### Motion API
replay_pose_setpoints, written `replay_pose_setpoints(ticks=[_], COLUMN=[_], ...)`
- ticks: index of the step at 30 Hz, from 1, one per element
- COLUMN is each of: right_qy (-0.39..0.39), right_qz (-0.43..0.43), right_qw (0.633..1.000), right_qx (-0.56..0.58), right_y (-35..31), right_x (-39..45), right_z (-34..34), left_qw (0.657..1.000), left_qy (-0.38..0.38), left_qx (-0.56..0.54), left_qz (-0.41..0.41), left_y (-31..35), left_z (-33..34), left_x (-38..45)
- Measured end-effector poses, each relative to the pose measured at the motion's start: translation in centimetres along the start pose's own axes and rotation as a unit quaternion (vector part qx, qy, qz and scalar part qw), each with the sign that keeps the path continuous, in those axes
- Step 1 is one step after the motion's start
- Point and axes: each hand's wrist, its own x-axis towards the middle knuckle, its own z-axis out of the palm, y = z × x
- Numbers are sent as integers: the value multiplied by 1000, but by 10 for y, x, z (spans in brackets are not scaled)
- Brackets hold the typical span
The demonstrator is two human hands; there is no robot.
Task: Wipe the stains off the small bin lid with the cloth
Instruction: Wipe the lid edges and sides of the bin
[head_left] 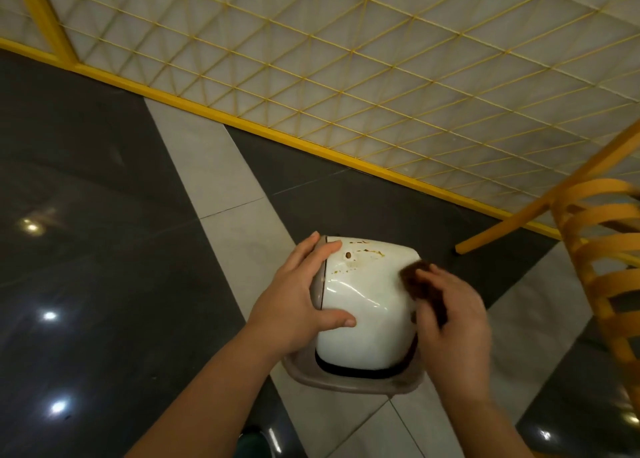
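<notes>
The small bin (349,381) stands on the floor (86,250), on a pale tile strip that runs diagonally between dark glossy tiles. Its grey-brown rim shows at the near side, below a black band. The white domed lid (367,315) sits on top of the bin and is closed.

Brown stains (349,255) mark the far part of the lid: one dark spot with a ragged line of smears beside it, and a few smaller specks lower toward the left edge. The near half of the lid appears clean and glossy.

The person's left hand (298,302) rests against the left side of the lid. Its fingers are spread wide, fingertips on the far left corner and thumb pressed on the near left face; it grips nothing, only steadies the lid.

The right hand (450,322) is at the right edge of the lid, its fingers curled narrowly around a dark brown cloth (420,283). The cloth touches the far right edge of the lid, apart from the main line of stains. This hand is blurred.

A yellow wooden chair (595,250) stands on the floor to the right, near the bin but not touching it. A yellow lattice screen (346,77) runs along the far edge of the floor.
</notes>
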Motion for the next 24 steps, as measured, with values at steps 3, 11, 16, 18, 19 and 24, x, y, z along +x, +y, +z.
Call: replay_pose_setpoints(ticks=[3, 11, 16, 18, 19, 24], right_qy=[-7, -99, -21, -68, -91, -72], right_qz=[-26, -180, -42, -128, -162, -151], right_qw=[1000, 978, 999, 989, 983, 985], right_qx=[10, -38, -4, -7, -7, -29], right_y=[-22, 4, -21, -34, -33, 9], right_x=[7, -14, 14, 3, -6, -12], right_z=[17, 2, 14, 27, 28, -1], left_qw=[1000, 1000, 1000, 1000, 1000, 1000], left_qy=[3, -2, -8, -5, -4, -11], left_qx=[6, -5, 5, -4, -8, -9], left_qz=[-1, 9, 0, 7, 10, 12], left_y=[-1, 0, -1, -1, -2, -2], left_z=[0, -2, 1, 1, 1, 2], left_x=[1, 1, 4, 4, 4, 5])
